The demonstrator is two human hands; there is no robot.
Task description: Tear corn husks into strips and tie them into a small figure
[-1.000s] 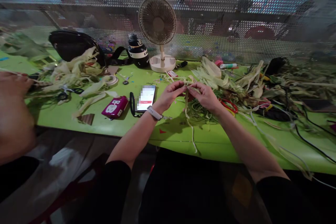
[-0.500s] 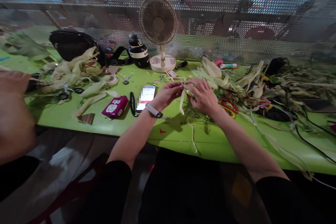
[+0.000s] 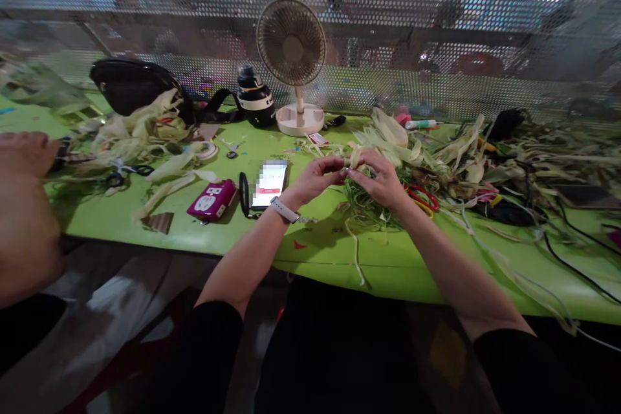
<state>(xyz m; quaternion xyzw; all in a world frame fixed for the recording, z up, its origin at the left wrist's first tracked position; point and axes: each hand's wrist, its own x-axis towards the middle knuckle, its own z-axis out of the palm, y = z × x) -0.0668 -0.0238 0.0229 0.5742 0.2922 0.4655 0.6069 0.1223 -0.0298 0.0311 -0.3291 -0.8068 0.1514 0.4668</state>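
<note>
My left hand (image 3: 317, 179) and my right hand (image 3: 379, 179) meet above the green table, fingertips close together. Between them is a pale strip of corn husk (image 3: 356, 156), pinched by the fingers of both hands. Its upper part sticks up between the fingers; the rest is hidden by them. Under my right hand lies a tangle of thin green strands (image 3: 371, 207). A white cord (image 3: 358, 252) lies on the table below my hands. A phone (image 3: 270, 184) with a lit screen lies left of my left hand, near my watch (image 3: 284, 209).
A fan (image 3: 292, 52) and a black bottle (image 3: 255, 100) stand at the back. Husk piles (image 3: 466, 149) cover the right side. To the left lie a magenta case (image 3: 212, 200), scissors (image 3: 127, 171), a tape roll (image 3: 206, 150) and a black bag (image 3: 138, 87). Another person's arm (image 3: 26, 220) rests at far left.
The husk strip hung down below my fingers before; now it points up between them. My right hand has turned and its fingers have closed in toward my left.
</note>
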